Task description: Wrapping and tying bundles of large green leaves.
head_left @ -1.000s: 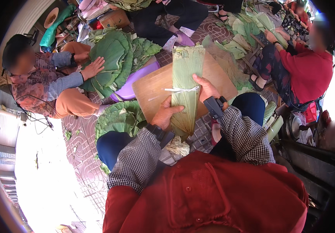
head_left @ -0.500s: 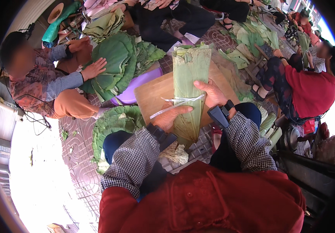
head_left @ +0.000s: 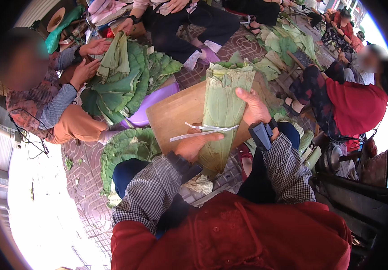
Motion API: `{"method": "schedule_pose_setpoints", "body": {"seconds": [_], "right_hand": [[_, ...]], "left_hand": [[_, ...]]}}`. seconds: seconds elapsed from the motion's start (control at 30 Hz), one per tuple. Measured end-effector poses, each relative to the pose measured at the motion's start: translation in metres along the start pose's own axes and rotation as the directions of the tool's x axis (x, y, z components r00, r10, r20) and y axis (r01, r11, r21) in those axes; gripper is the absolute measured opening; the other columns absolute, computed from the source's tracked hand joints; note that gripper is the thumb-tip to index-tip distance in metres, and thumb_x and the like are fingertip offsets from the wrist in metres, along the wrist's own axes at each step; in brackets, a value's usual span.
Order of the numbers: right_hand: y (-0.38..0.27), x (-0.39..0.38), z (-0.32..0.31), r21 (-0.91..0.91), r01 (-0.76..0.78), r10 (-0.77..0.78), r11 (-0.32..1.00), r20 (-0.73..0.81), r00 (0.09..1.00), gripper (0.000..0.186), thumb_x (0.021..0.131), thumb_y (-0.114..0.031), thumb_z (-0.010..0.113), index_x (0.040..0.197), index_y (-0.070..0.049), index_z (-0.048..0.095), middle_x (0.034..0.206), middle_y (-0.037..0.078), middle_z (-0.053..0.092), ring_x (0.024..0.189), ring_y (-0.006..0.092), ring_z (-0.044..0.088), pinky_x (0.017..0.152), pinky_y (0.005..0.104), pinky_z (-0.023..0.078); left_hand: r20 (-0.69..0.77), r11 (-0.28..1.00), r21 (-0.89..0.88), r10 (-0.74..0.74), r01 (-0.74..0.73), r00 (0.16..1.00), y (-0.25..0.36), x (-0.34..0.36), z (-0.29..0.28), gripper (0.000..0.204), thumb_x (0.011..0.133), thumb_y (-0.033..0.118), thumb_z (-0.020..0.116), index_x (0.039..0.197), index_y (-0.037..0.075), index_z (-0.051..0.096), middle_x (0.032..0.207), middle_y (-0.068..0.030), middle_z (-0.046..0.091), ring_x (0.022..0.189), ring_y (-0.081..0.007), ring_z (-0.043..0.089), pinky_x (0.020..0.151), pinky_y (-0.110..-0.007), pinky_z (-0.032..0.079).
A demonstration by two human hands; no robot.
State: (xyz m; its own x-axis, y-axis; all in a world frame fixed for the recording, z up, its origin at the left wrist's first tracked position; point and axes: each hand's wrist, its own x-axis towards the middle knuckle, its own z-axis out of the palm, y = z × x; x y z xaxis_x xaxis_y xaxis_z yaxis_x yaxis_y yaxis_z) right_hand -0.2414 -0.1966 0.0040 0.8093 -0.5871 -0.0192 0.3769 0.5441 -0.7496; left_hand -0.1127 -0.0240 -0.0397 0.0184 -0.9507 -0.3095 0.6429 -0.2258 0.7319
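Both my hands hold a long folded bundle of pale green leaves (head_left: 228, 96) above a wooden board (head_left: 169, 112). A white plastic tie (head_left: 207, 129) runs around the bundle's lower half, its loose ends sticking out to the left. My left hand (head_left: 195, 146) grips the narrow lower part from the left, thumb lying across the front just below the tie. Higher up, my right hand (head_left: 255, 107) clasps the right edge with its thumb on the front. The fingers of both hands are mostly hidden behind the leaves.
At my left, a person (head_left: 45, 90) sits by stacked large green leaves (head_left: 133, 81) over a purple basin (head_left: 158, 100). More leaves (head_left: 128, 146) lie beside my left knee. Another person in red (head_left: 356, 101) sits at right, near loose leaves (head_left: 288, 42).
The bundle has shifted slightly right and down and tilts more, with both hands still on it. Across from me at left, a person's hand now holds a folded leaf over the stack.
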Motion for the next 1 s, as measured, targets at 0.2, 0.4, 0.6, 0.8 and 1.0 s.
{"method": "schedule_pose_setpoints", "body": {"seconds": [0.2, 0.4, 0.6, 0.8, 1.0], "right_hand": [[-0.004, -0.009, 0.003, -0.050, 0.066, -0.068, 0.997, -0.043, 0.997, 0.041, 0.091, -0.015, 0.071, 0.128, -0.003, 0.059, 0.122, 0.010, 0.067, 0.110, 0.0219, 0.065, 0.098, 0.0402, 0.051], [-0.020, -0.006, -0.004, 0.010, 0.074, -0.072, 0.997, -0.140, 0.987, 0.037, 0.092, -0.017, 0.070, 0.125, -0.002, 0.061, 0.120, 0.011, 0.068, 0.107, 0.0225, 0.066, 0.095, 0.0404, 0.053], [-0.008, -0.007, -0.014, 0.016, -0.024, 0.024, 1.000, -0.002, 1.000, 0.051, 0.093, -0.026, 0.069, 0.136, -0.002, 0.053, 0.134, 0.012, 0.060, 0.124, 0.0247, 0.057, 0.109, 0.0404, 0.040], [0.036, -0.010, 0.006, -0.062, -0.190, 0.190, 0.980, -0.012, 0.982, 0.053, 0.091, -0.019, 0.070, 0.138, -0.002, 0.050, 0.131, 0.012, 0.060, 0.117, 0.0240, 0.060, 0.101, 0.0424, 0.049], [0.028, -0.004, 0.000, -0.022, -0.150, 0.149, 0.988, -0.057, 0.987, 0.050, 0.089, -0.018, 0.073, 0.133, -0.004, 0.055, 0.124, 0.009, 0.064, 0.114, 0.0230, 0.061, 0.100, 0.0433, 0.050]], "left_hand": [[-0.039, 0.996, 0.064, -0.052, 0.054, 0.998, -0.012, -0.014, 0.005, 0.043, 0.082, 0.003, 0.075, 0.124, -0.001, 0.062, 0.115, -0.0117, 0.070, 0.100, -0.0212, 0.067, 0.088, -0.037, 0.055], [0.025, 0.987, 0.021, -0.163, 0.162, 0.986, -0.027, -0.016, -0.005, 0.045, 0.081, 0.000, 0.075, 0.124, 0.000, 0.063, 0.114, -0.0108, 0.070, 0.101, -0.0216, 0.068, 0.091, -0.039, 0.055], [0.030, 0.993, 0.096, -0.075, 0.072, 0.997, -0.018, -0.020, -0.005, 0.045, 0.081, 0.000, 0.075, 0.124, 0.000, 0.063, 0.113, -0.0110, 0.070, 0.099, -0.0221, 0.069, 0.090, -0.040, 0.056], [-0.048, 0.997, 0.066, -0.042, 0.045, 0.998, -0.009, -0.019, -0.009, 0.044, 0.081, 0.003, 0.076, 0.122, 0.001, 0.063, 0.111, -0.0112, 0.070, 0.098, -0.0236, 0.070, 0.089, -0.041, 0.057], [-0.002, 0.992, -0.019, -0.128, 0.128, 0.992, -0.007, -0.026, -0.011, 0.046, 0.080, -0.004, 0.073, 0.124, -0.001, 0.060, 0.111, -0.0135, 0.069, 0.100, -0.0265, 0.068, 0.089, -0.044, 0.058]]}}
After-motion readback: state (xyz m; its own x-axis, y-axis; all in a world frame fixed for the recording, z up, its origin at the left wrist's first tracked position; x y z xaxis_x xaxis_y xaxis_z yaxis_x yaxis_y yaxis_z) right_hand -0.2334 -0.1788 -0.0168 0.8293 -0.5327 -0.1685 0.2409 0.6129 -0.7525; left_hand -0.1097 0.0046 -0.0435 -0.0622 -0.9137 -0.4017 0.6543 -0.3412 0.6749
